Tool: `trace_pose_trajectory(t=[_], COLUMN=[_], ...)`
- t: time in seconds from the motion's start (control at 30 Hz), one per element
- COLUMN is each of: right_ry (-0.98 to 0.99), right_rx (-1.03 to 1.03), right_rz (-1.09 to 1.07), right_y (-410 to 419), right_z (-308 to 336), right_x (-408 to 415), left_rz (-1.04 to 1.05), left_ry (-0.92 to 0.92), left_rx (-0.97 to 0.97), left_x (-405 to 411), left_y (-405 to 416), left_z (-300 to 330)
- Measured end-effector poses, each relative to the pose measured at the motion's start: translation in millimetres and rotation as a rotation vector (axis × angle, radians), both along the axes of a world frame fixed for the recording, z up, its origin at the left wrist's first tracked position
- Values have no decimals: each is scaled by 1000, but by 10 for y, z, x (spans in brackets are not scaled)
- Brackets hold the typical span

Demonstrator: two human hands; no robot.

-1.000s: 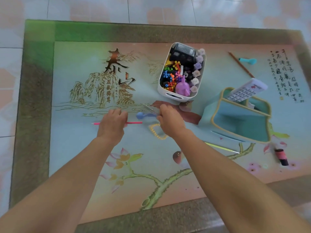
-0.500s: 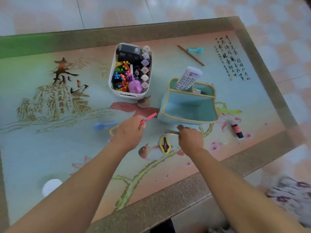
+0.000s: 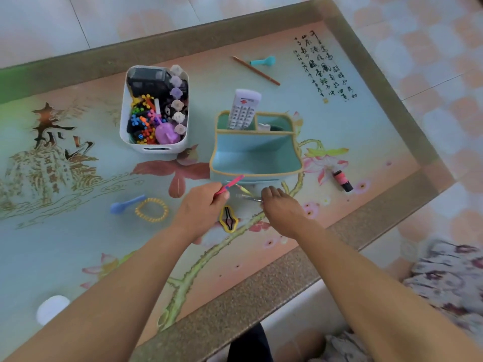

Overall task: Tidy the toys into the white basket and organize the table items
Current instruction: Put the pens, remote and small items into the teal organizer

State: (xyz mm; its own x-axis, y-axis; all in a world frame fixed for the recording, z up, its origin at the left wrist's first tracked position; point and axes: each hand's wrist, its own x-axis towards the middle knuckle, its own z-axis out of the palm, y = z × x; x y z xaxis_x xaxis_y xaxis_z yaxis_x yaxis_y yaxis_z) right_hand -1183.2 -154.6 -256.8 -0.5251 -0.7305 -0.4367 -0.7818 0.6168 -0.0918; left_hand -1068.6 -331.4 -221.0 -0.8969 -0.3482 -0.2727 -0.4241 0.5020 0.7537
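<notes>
The white basket (image 3: 125, 118), full of colourful toys, stands at the back left. To its right is a teal organizer (image 3: 254, 155) holding a white remote (image 3: 244, 107). My left hand (image 3: 200, 209) is shut on a pink pen (image 3: 231, 184) whose tip points at the organizer's front wall. Just in front of the organizer, my right hand (image 3: 283, 209) pinches the end of a thin silver stick (image 3: 247, 197) low over the table. A yellow-green pencil (image 3: 244, 189) lies beside it. A yellow hair clip (image 3: 228, 219) sits between my hands.
A blue spoon (image 3: 125, 205) and a yellow coil hair tie (image 3: 151, 210) lie left of my left hand. A brown stick (image 3: 256, 70) and a teal spoon (image 3: 264, 61) are at the back, and a pink lip balm (image 3: 342, 181) is on the right. The table edge (image 3: 261, 283) is near me.
Both hands moved right from the blue spoon area to the organizer's front. The left hand lifted the pink pen off the table; the right hand brought the silver stick along.
</notes>
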Motion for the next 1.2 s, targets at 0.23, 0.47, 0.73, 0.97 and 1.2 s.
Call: trace_pose_trajectory(t=[0.23,0.47,0.73,0.97,1.2], right_ry=[-389,-867,-1204,-1102,-867], right_rx=[-218,-782,-784,-850,-1020], right_rz=[-327,-864,-774,-681,-648], right_y=[132,-285,-574,-520,-794], right_z=[651,1293,1386,1223,1034], right_x=[23,-3,-310,-1021,-1636], left_rz=[69,250,306,342,497], left_ry=[95,101,42,128,409], left_rx=[172,508,515,335,357], left_x=[-143,-451,-902,-1321,-1742], left_y=[-72,-155,-215,-260,-481], left_z=[493,968,1027,1014,1011])
